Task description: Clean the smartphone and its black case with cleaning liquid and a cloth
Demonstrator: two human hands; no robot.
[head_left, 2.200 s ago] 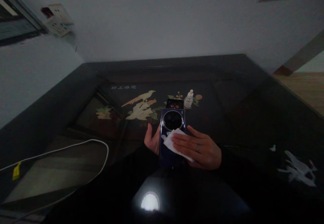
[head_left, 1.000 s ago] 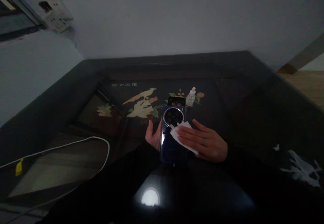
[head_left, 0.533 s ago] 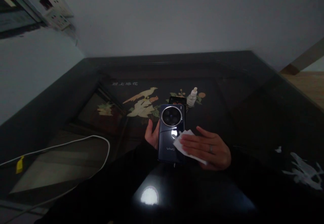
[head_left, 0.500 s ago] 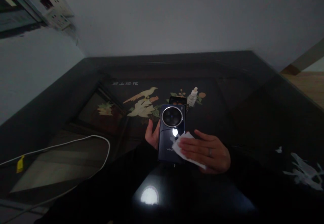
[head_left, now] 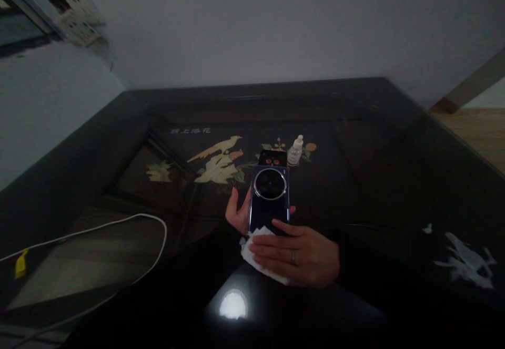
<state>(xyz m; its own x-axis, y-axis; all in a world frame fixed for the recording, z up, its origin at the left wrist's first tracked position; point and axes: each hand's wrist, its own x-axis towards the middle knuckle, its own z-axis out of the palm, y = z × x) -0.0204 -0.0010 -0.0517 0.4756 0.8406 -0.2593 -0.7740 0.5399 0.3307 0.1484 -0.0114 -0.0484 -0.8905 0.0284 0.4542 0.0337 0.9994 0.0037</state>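
Note:
My left hand [head_left: 238,213] grips a dark blue smartphone [head_left: 268,210] from beneath, its back with the large round camera ring facing up; a fingertip shows at the phone's right edge. With fingers held flat together, my right hand [head_left: 298,257] presses a folded white tissue [head_left: 257,257] on the phone's lower end, hiding that end. Just beyond the phone's top edge lies a dark object with round orange-tinted spots [head_left: 273,157], partly covered by the phone. A small white-capped dropper bottle [head_left: 295,151] stands behind it, slightly right.
The glossy black table [head_left: 351,165] bears a bird-and-flower picture and reflects a bright light. A white cable [head_left: 153,217] with a yellow tag [head_left: 21,265] loops at left. Crumpled whitish scraps or marks [head_left: 465,259] show at right. Wall sockets [head_left: 79,15] are at upper left.
My right hand has slid the tissue down and left over the phone's back, from beside the lettering to the lower end. The view has shifted slightly.

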